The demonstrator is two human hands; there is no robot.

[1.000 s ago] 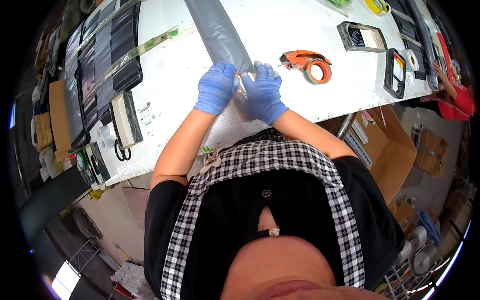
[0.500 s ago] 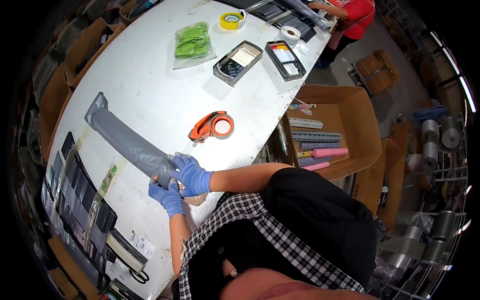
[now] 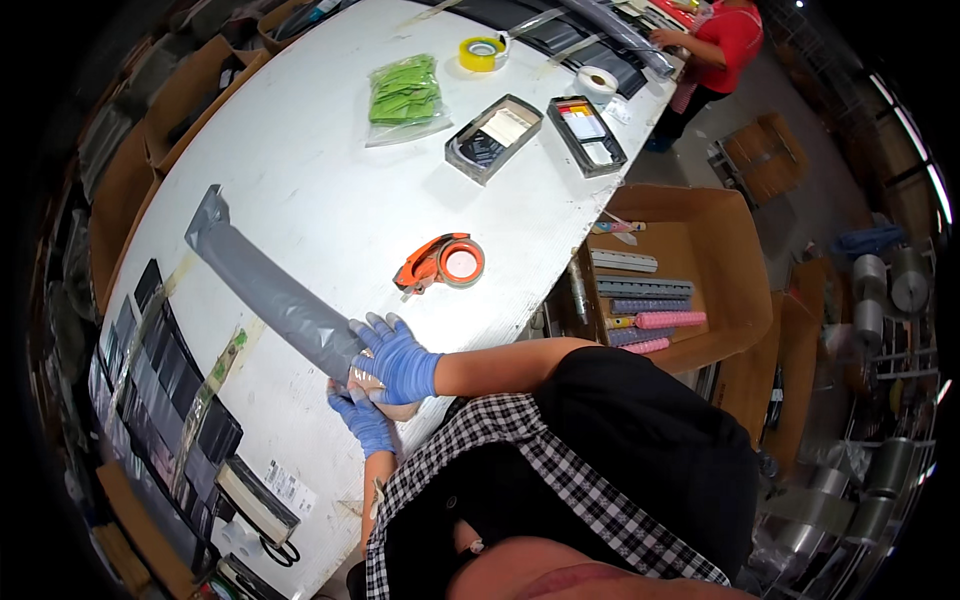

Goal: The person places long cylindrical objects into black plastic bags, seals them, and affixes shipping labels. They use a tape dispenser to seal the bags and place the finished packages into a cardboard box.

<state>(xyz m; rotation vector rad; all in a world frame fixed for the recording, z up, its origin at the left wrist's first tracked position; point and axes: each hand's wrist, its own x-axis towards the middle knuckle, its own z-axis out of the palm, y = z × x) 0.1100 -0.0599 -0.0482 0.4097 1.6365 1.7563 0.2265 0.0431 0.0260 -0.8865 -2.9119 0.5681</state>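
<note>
A long grey plastic-wrapped package [image 3: 275,290] lies slantwise on the white table [image 3: 320,130], its near end under my hands. I wear blue gloves with bare fingertips. My right hand [image 3: 402,362] rests over the near end, fingers spread and pressing on the wrap. Closed on the side of that end is my left hand [image 3: 362,418], its fingers partly hidden. A beige-brown piece [image 3: 398,410] with pale print shows between and beneath my hands; its kind is unclear. Beyond my right hand, an orange tape dispenser [image 3: 442,264] lies on its side.
A bag of green pieces [image 3: 405,92], yellow tape roll [image 3: 482,54], two small trays [image 3: 494,138] and a white roll [image 3: 596,82] stand farther off. Dark flat packages [image 3: 165,385] lie left. A carton [image 3: 720,270] with coloured rolls adjoins the table; a person in red [image 3: 728,45] works beyond.
My right hand has slid toward the package's near end and covers more of the beige-brown piece. My left hand has shifted down along the side. The whole view has shifted slightly.
</note>
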